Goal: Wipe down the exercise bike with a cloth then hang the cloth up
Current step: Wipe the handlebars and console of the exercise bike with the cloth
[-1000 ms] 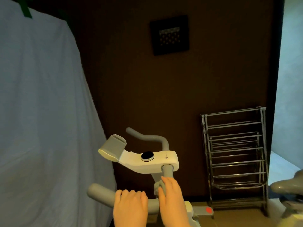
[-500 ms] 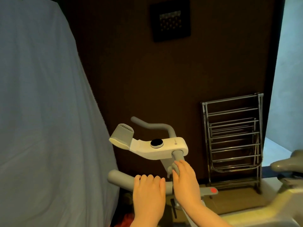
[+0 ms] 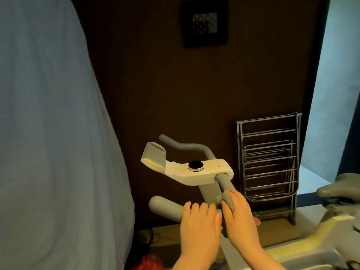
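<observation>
The exercise bike's white console (image 3: 206, 172) with its round black dial stands in the middle, with grey handlebars (image 3: 165, 207) around it. My left hand (image 3: 198, 223) grips the near grey handlebar from above, fingers curled over it. Just beside it, my right hand (image 3: 239, 213) holds a small bunched grey cloth (image 3: 226, 199) against the grey bar that runs down from the console. Most of the cloth is hidden under my fingers.
A folded metal drying rack (image 3: 268, 168) leans on the dark wall behind the bike. A large white sheet (image 3: 48, 133) hangs close on the left. The grey bike saddle (image 3: 342, 188) is at the right edge. Cables (image 3: 148, 236) and something red (image 3: 150, 262) lie on the floor.
My view has shifted, so the bike sits further right and higher in frame. My right hand with the cloth has slid slightly down the bar. My left hand keeps its grip.
</observation>
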Demonstrator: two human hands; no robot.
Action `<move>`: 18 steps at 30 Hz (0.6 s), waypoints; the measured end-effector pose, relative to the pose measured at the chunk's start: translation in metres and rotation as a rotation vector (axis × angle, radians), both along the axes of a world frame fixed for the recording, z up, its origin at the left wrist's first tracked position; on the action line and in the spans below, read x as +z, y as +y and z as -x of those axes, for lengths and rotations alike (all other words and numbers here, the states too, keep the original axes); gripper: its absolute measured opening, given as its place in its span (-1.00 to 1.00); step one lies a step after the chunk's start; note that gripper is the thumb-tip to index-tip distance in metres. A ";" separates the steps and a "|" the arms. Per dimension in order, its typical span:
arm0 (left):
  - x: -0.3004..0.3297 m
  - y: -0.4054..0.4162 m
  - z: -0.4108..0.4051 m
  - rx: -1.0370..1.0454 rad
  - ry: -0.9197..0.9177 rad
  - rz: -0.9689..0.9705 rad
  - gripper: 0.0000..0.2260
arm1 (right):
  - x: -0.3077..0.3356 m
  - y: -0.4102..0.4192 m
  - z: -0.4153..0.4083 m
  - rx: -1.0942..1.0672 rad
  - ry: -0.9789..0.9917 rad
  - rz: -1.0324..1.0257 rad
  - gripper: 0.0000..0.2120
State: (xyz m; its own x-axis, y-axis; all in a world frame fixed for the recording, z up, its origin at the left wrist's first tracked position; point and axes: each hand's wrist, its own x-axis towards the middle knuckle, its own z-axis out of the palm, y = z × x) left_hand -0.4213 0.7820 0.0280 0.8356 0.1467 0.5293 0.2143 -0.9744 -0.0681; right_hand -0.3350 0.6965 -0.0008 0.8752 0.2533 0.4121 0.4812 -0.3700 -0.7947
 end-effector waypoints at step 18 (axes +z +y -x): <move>-0.001 -0.010 -0.014 0.139 0.029 0.084 -0.66 | 0.011 0.002 -0.022 -0.006 -0.004 -0.040 -0.77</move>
